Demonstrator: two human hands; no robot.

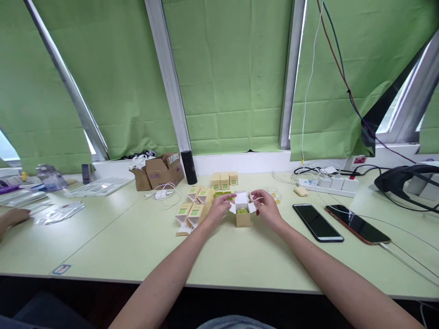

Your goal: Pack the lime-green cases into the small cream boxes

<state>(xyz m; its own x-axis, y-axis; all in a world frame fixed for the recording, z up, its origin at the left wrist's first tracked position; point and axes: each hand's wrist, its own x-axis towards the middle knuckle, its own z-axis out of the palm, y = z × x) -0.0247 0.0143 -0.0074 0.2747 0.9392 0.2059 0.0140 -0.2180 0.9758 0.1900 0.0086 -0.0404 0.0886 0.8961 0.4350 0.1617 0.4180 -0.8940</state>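
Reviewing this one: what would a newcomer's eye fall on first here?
Probably the large green fabric blinds, which fill most of the upper picture. Next, perhaps, the person's bare left hand and bare right hand, on either side of a small brown cardboard box with open white flaps, near the middle of the pale desk. A black headset-like device with curved bands also stands out at the right edge.

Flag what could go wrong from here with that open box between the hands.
The small open box has its white flaps spread outward near both hands, so a careless push could crease one. The left hand is close beside the cream cartons; a sideways sweep might knock them. Clear pieces lie just beyond the right hand, and an outward move could scatter them.
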